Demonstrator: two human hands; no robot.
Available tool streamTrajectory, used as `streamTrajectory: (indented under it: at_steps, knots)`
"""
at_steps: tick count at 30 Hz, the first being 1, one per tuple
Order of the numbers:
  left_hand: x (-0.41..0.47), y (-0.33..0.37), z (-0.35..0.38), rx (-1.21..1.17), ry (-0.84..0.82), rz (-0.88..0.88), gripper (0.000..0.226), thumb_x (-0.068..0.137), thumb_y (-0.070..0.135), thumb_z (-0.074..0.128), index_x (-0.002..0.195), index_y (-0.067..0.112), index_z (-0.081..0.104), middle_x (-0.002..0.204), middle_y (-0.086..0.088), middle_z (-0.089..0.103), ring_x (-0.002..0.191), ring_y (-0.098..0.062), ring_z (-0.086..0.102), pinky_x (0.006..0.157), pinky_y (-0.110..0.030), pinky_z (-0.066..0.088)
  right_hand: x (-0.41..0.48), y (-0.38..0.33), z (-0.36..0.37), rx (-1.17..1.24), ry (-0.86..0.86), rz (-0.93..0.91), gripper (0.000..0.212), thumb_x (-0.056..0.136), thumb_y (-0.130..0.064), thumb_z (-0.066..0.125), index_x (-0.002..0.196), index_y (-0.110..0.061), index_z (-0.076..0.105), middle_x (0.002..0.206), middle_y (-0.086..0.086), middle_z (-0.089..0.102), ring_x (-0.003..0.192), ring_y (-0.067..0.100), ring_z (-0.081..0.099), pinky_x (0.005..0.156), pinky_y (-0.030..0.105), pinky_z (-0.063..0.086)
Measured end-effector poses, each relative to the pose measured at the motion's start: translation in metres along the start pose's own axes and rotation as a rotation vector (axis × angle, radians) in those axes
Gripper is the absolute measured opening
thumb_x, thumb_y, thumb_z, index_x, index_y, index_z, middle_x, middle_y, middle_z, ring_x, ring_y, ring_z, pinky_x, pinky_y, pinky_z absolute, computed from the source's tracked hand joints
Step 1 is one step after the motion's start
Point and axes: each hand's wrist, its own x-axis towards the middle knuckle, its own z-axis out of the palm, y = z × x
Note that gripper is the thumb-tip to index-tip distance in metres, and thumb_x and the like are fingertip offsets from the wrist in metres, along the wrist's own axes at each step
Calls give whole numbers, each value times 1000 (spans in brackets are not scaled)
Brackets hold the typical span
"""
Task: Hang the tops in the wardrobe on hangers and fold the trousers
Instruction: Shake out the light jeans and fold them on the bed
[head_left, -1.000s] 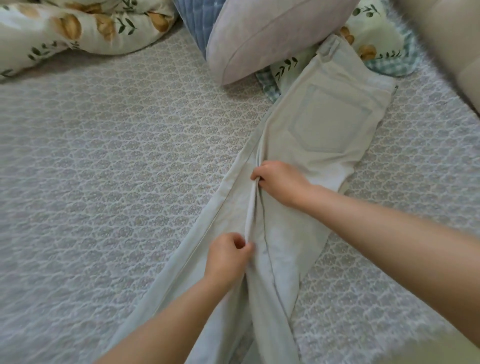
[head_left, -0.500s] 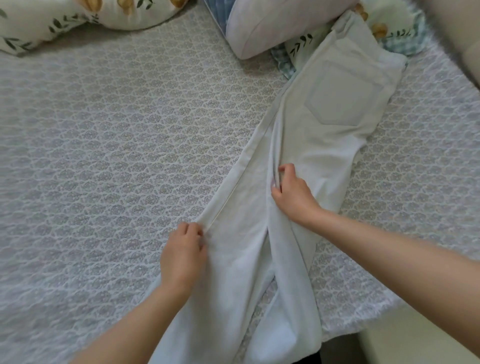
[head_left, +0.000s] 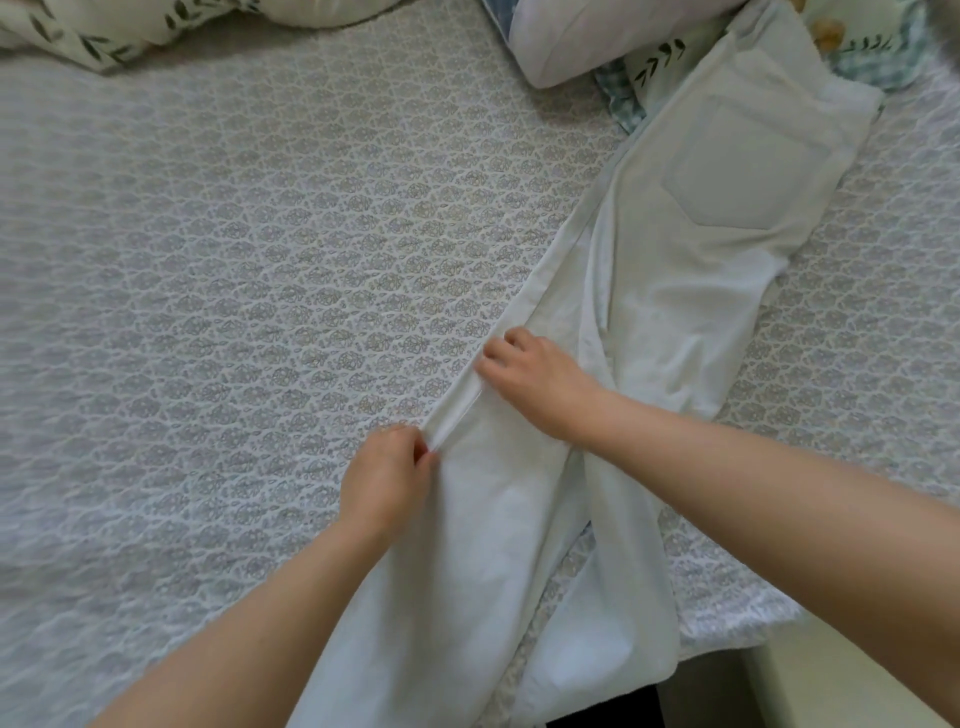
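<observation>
Risk: leg ends hang over the bed's (head_left: 208, 260) near edge, so their weight could drag the trousers (head_left: 649, 312) off, or skew the legs if the seam slips. Left hand (head_left: 387, 467) pinches the outer seam, thumb against fingers. Right hand (head_left: 540, 384) is just beyond, fingers curled onto the same seam. Trousers run diagonally past both grips toward the far right corner, waistband by the pillow (head_left: 571, 41).

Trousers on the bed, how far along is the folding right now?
Done: the trousers lie stretched along the bed, back pocket up. In hand: the left hand pinches the outer leg edge and the right hand grips it further up, apparently lining the legs up; lower down the legs part. Left: no crosswise fold is made yet, and no tops or hangers show in this view.
</observation>
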Motion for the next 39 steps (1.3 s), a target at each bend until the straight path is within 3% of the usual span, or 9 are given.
streamTrajectory:
  at_steps: [6, 9, 12, 16, 20, 24, 27, 33, 39]
  knots:
    - [-1, -13, -15, -146, -33, 12, 14, 100, 22, 49, 89, 13, 50, 82, 0, 55, 78, -23, 51, 72, -42, 44, 22, 3, -12, -173, 12, -129, 30, 54, 6, 74, 70, -13, 56, 64, 1, 53, 63, 25, 51, 56, 32, 37]
    - [7, -23, -28, -197, -45, -20, 15, 102, 23, 46, 93, 12, 47, 81, -2, 55, 75, -22, 51, 66, -39, 39, 36, 0, -16, -188, 18, -78, 29, 61, 3, 74, 73, -16, 55, 64, -1, 51, 62, 24, 48, 56, 31, 25]
    - [17, -33, -34, -265, -29, -64, 12, 102, 21, 48, 97, 10, 49, 84, -1, 56, 73, -16, 48, 60, -27, 36, 53, -11, -20, -128, 31, 11, 38, 48, 8, 78, 71, -12, 57, 64, 3, 53, 54, 24, 51, 51, 27, 21]
    - [16, -37, -29, -438, -70, -145, 14, 95, 26, 62, 95, 15, 54, 84, 1, 59, 70, -11, 50, 57, -23, 35, 65, -23, -14, -4, -85, 132, 26, 82, 8, 55, 103, -7, 50, 99, 11, 52, 75, 31, 59, 47, 30, 17]
    - [-8, -53, -21, -253, -202, -39, 17, 89, 28, 68, 89, 15, 57, 78, 1, 59, 73, -20, 55, 58, -31, 34, 57, -36, -10, 59, -77, 241, 31, 83, 11, 48, 109, -7, 44, 106, 13, 44, 51, 23, 30, 44, 31, 14]
    - [-21, -74, -18, -209, -140, -43, 29, 92, 21, 59, 67, 11, 48, 62, -2, 47, 62, -22, 44, 55, -34, 27, 41, -47, -3, 87, -14, 239, 34, 82, 14, 50, 109, -5, 44, 107, 15, 44, 63, 25, 32, 41, 31, 16]
    - [-23, -80, -19, -251, -116, -67, 34, 96, 25, 56, 64, 18, 48, 60, 2, 48, 59, -17, 44, 55, -32, 30, 25, -61, 7, 119, 54, 237, 29, 82, 7, 59, 100, -8, 43, 105, 13, 44, 68, 24, 35, 41, 31, 31]
    - [-57, -98, -23, -225, -138, -87, 31, 98, 30, 54, 68, 21, 50, 64, 4, 52, 61, -15, 47, 54, -31, 30, -33, -100, 25, 89, 74, 65, 34, 68, 2, 73, 94, -7, 54, 122, 20, 56, 95, 38, 60, 65, 40, 54]
    - [-108, -129, -15, -165, -145, -126, 32, 87, 25, 68, 65, 20, 45, 63, 3, 48, 60, -17, 44, 56, -33, 30, -73, -119, 23, 59, -22, -89, 36, 58, 8, 70, 92, -1, 61, 128, 28, 56, 117, 50, 55, 87, 53, 53]
